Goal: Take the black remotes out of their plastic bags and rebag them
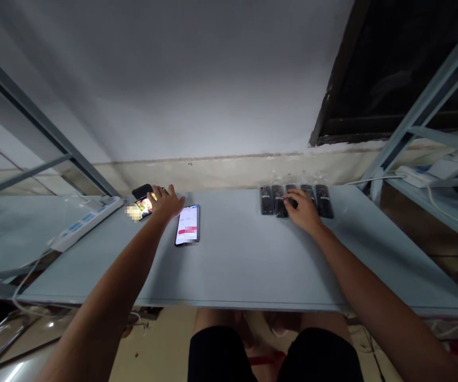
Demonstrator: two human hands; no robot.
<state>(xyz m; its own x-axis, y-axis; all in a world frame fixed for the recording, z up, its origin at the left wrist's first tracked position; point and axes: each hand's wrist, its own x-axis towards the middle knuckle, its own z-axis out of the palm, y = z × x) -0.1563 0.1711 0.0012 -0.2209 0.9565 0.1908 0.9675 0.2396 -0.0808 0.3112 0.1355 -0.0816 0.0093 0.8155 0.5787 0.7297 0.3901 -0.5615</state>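
My left hand [166,202] reaches to the back left of the table with its fingers spread. It lies over part of a device with a bright, colourful screen [144,207], and a black rounded object [141,191] is just behind. Nearer to me, a smartphone [187,225] lies face up with a lit white and red screen. On the right, several black items in clear plastic wrapping [266,200] lie side by side in a row. My right hand [302,209] is at the middle of this row, fingers bent around a black wrapped item [291,202] and partly hiding its neighbours.
The light blue table [232,270] runs along a wall, between metal frame posts. A white power strip [88,223] lies at the left, its cable hanging over the front edge. More white plugs and cables [431,178] are on a surface at the right.
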